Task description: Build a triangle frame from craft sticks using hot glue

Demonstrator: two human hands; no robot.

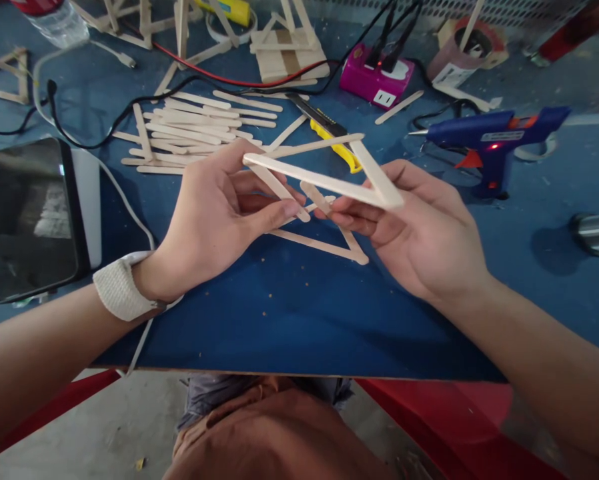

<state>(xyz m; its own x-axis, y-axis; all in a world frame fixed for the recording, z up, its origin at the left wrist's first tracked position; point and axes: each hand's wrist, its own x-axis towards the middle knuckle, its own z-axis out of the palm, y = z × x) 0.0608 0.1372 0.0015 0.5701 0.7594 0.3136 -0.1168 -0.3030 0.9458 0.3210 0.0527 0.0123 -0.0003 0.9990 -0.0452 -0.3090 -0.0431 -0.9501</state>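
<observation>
Tabletop edge (pixel 299 367) nearest me, blue, smooth, with tiny crumbs. Above it, mid-air between my hands: the stick frame (pixel 319 179). My left hand (pixel 214 207) pinches one stick, thumb against fingers; my right hand (pixel 419 227) pinches another by the fingertips. Looks like steadying and lining up the frame; I'd want light, even pressure close to the joints, no twisting, since thin wood likely flexes and the corners could pop. Sticks: pale bare wood, flat, round-ended, meeting in angular corners. Beyond: loose sticks (pixel 199 123), heaped roughly parallel; cutter (pixel 322 117), dark metal body, yellow handle; blue plastic glue gun (pixel 479 131), red light lit. Farther back, glossy purple power block (pixel 364 77), boxy.
</observation>
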